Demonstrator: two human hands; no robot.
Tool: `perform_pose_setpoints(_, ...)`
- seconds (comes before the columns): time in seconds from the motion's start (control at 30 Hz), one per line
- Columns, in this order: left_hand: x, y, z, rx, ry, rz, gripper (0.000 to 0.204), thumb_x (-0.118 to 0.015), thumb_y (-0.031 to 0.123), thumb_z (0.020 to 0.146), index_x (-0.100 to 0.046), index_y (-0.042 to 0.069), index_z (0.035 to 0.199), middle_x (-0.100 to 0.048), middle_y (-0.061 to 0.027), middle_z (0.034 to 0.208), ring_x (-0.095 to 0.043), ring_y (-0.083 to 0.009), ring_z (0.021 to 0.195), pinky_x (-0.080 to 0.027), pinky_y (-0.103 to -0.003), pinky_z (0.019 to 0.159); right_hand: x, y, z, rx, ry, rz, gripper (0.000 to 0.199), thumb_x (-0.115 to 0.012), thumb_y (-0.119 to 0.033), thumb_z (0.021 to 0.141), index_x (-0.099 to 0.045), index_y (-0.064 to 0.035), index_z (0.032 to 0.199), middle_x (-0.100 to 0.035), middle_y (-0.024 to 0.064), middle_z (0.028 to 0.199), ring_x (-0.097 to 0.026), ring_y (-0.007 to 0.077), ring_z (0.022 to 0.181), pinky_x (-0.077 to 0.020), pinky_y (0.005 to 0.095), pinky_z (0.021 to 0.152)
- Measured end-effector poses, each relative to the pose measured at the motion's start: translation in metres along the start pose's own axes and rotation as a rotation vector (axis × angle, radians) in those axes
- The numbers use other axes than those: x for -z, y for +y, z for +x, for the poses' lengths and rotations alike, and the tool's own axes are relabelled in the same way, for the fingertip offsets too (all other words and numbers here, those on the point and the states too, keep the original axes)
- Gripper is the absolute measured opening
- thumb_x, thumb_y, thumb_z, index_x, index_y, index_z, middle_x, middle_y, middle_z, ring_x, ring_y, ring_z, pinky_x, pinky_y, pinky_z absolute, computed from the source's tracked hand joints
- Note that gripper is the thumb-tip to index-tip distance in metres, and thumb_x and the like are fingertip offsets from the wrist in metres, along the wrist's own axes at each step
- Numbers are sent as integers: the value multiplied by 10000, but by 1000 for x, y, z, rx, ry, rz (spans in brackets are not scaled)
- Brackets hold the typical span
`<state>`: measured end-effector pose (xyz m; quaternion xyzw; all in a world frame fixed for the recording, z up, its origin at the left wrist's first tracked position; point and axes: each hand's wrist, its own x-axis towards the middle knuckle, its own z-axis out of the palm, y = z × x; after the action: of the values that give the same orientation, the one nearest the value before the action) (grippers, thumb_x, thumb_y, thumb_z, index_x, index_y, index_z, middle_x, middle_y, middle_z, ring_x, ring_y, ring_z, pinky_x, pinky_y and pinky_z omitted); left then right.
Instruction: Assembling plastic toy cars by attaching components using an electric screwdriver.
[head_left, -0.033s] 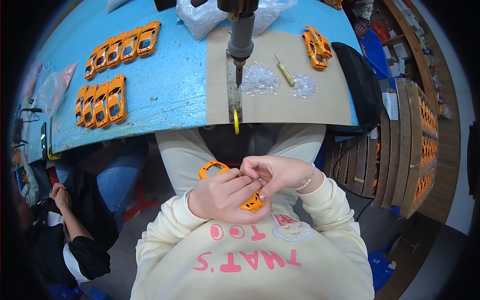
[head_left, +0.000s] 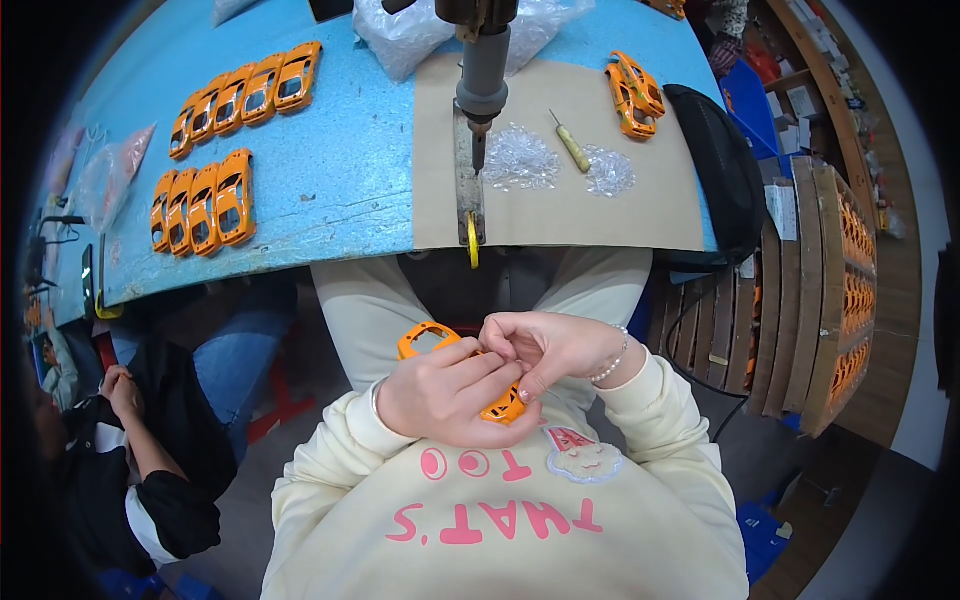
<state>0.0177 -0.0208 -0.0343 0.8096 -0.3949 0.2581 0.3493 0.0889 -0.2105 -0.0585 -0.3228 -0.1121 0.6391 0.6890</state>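
Observation:
Above my lap, my left hand is wrapped round an orange toy car body. Both ends of the shell show past the fingers, with a window opening at the far end; its middle is covered. My right hand is curled against the same shell, thumb and fingertips pinched together at its right side. Whatever those fingertips hold, if anything, is too small or hidden to make out. On the brown sheet ahead lie two piles of small clear plastic pieces and a thin-tipped tool with a yellowish handle.
A vertical press-like machine stands over a metal bar at the table's front edge. Two rows of orange car bodies lie on the blue table to the left. More car bodies and a black bag-like object are at right. A person sits at left.

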Motion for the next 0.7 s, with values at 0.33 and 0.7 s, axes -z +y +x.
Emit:
perform_pose_setpoints(0.33,13,-20,-18,268,77,-220,286,-748,171,798,-562,143,1013,-670,-133,993,-659,-238,795,-542,-326,676,-10,6,7,361,273,79,225,-656,-171,926,-503,-46,1033,-523,40,973,-549,123,800,-484,254,725)
perform_pose_setpoints(0.7,-4,-57,8,1333,743,-1551,388,-370,393,1049,-489,73,1233,-608,-93,1182,-604,-217,998,-521,-381,837,-14,26,32,281,458,-10,361,-488,-352,1021,-571,-13,929,-597,91,943,-674,165,725,-561,257,653)
